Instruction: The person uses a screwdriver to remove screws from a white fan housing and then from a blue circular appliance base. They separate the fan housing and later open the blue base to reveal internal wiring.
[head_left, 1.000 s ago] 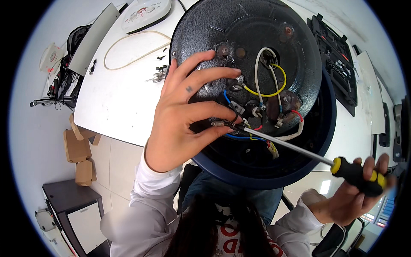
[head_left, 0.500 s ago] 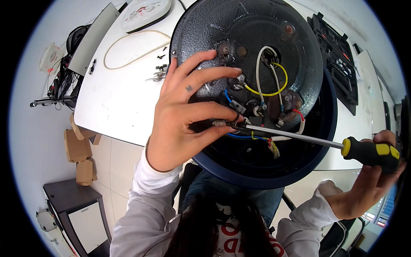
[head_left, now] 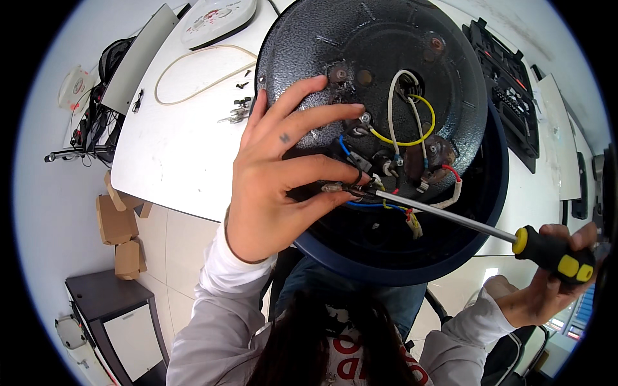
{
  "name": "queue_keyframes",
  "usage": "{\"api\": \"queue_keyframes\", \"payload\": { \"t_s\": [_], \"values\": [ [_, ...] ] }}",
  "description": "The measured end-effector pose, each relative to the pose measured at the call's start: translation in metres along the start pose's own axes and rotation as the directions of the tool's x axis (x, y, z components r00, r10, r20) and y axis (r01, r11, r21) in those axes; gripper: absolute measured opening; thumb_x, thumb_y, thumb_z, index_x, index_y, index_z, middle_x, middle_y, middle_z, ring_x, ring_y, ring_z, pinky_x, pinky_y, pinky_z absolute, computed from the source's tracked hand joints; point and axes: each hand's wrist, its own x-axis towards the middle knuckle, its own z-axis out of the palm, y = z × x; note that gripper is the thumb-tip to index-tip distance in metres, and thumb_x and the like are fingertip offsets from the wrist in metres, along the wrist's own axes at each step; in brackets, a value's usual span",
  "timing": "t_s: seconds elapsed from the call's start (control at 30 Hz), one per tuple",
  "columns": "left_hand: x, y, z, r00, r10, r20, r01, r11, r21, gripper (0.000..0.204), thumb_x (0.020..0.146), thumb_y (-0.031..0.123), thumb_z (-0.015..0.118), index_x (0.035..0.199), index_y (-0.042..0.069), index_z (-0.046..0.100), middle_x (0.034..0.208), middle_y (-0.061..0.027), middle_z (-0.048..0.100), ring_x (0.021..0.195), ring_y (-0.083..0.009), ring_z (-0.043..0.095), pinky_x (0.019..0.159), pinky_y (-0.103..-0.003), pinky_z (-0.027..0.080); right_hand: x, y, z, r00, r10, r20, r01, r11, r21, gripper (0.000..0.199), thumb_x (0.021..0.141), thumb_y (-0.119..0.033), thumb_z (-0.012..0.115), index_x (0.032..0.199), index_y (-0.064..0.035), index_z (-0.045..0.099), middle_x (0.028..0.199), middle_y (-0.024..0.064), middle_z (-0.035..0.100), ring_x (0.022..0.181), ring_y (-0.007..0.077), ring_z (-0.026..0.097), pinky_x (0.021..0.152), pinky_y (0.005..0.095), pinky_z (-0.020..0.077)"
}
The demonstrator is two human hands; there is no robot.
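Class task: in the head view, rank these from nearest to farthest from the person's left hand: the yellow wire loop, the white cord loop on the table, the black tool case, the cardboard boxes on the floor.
1. Yellow wire loop, just right of the left hand, on the appliance's underside.
2. White cord loop, up-left on the table.
3. Cardboard boxes, far left on the floor.
4. Black tool case, far right on the table.

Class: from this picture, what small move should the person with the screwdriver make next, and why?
Probably seat the tip squarely before turning. The screwdriver in the right hand comes in slanted, its tip beside the left hand's fingers, which pinch a small terminal among the loose wires.
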Motion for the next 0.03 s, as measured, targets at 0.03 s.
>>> {"api": "queue_keyframes", "payload": {
  "t_s": [0.03],
  "values": [
    [-0.0003,-0.0002,-0.0004,1.0,-0.004,0.002,0.004,1.0,0.0,0.027,0.044,0.009,0.077,0.071,0.015,0.073,0.111,-0.0114,0.064,0.129,-0.0355,0.037,0.104,-0.056,0.021,-0.0062,0.0027,-0.0005,0.998,0.016,-0.062,-0.015,1.0,0.007,0.07,0.065,-0.019,0.08,0.12,-0.0161,0.036,0.113,0.0091,0.045,0.098,0.0328,0.062,0.069,0.0482,0.0559]
  ]
}}
